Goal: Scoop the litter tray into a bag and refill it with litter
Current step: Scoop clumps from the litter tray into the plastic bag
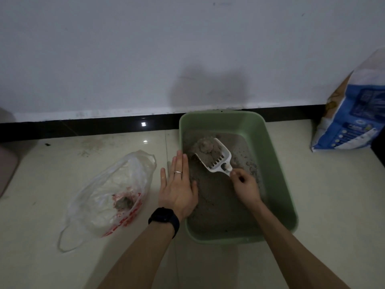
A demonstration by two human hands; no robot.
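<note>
Firmly, the right hand (245, 187) curls round the handle of the white slotted scoop (214, 156), whose blade sits tilted in the far-left corner of the green litter tray (268, 155), loaded with grey clumps (208, 148). The left hand (177, 188) lies flat with its fingers straight and together over the tray's left rim. Whether it presses the rim or hovers above it cannot be told.

The step in hand looks like lifting a load out. It would go best with a gentle shake over the tray, so loose grains fall through the slots, and then a level carry across the left rim. The plastic bag (108, 195) lies slack on the floor (323, 195) just beside that rim, so its mouth probably needs holding open.

The litter (218, 201) is fine, sandy and grey, and the clumps are lumpy and likely crumbly. The tray is smooth, rounded plastic, set at the floor's far edge. The bag is thin, crinkled and see-through, with red print, and holds some clumps. A blue-and-white litter sack (354, 113) leans at the far right.
</note>
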